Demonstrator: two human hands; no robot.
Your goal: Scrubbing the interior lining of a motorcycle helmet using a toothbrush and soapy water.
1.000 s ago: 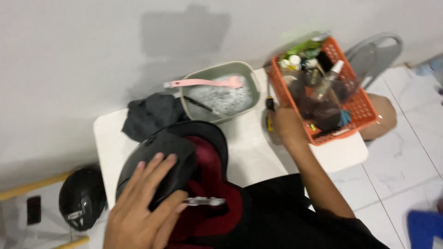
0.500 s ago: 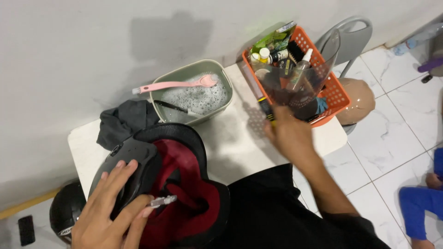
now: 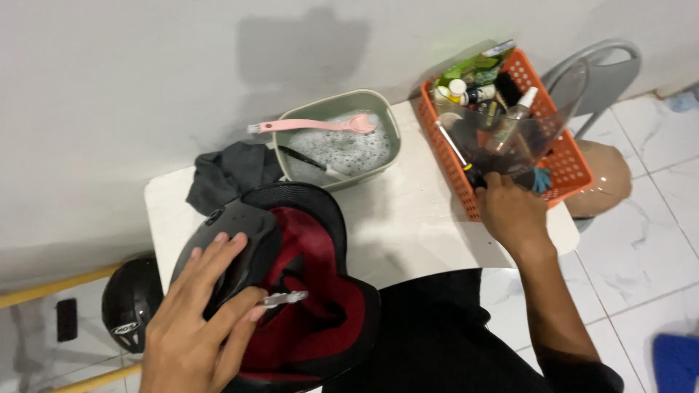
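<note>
A black helmet (image 3: 233, 233) with red lining (image 3: 313, 291) lies upside down on the white table (image 3: 408, 233). My left hand (image 3: 200, 320) grips its rim, fingers spread over the shell and thumb by a metal strap buckle (image 3: 285, 298). My right hand (image 3: 512, 212) is closed on a black and yellow screwdriver (image 3: 466, 169) at the near left corner of an orange basket (image 3: 571, 169). A clear visor (image 3: 539, 116) rests on top of that basket.
A green tub (image 3: 389, 120) of soapy water stands by the wall with a pink brush (image 3: 313, 126) across it, and a dark cloth (image 3: 229, 173) beside it. Bottles fill the basket. A second black helmet (image 3: 129, 302) lies on the floor at left, and a grey chair (image 3: 604, 69) stands at right.
The view has swung and drawn closer. My left hand stays on the helmet. My right hand remains at the basket's near left side with the screwdriver.
</note>
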